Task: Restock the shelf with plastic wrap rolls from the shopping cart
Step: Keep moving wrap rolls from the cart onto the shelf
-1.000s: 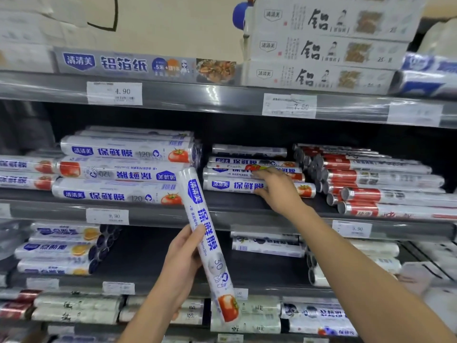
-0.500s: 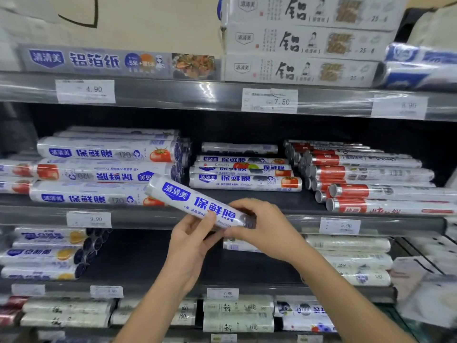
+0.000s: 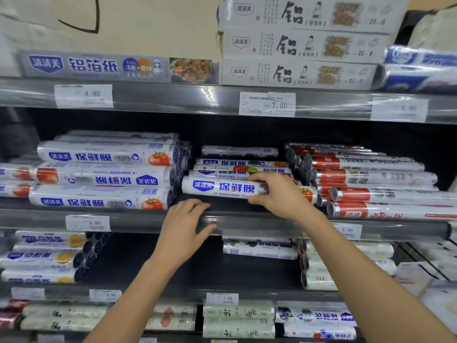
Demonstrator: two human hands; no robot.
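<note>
Glossy cylindrical roll point(image 3: 222, 188) in right hand point(image 3: 279, 194), left hand point(image 3: 184, 226) on shelf point(image 3: 272, 227) lip

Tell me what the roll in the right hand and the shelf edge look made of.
The roll in the right hand: glossy printed plastic wrapper, judging by its sheen. The shelf edge: likely grey metal behind a clear plastic strip, given the glare.

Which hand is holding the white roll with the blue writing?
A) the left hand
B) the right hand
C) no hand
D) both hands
B: the right hand curls its fingers and thumb round the roll, while the left hand only rests on the shelf edge.
</note>
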